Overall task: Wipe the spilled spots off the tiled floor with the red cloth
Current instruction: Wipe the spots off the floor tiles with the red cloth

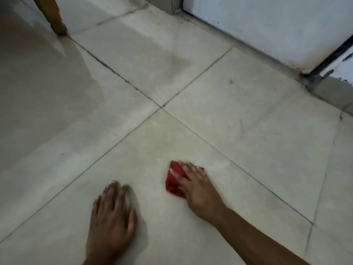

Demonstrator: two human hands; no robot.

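Observation:
A folded red cloth [172,179] lies flat on the pale tiled floor [238,131], just below where four tiles meet. My right hand [196,186] presses down on it with straight, spread fingers, covering its right half. My left hand [112,213] rests flat on the floor about a hand's width to the left of the cloth, fingers spread and holding nothing. A few small dark specks [231,81] dot the tiles further away. Both hands are slightly blurred.
A wooden furniture leg [55,18] stands at the far left. A white door or panel [267,25] with a dark frame runs along the far right. A darker, shaded patch of floor [44,88] spreads on the left.

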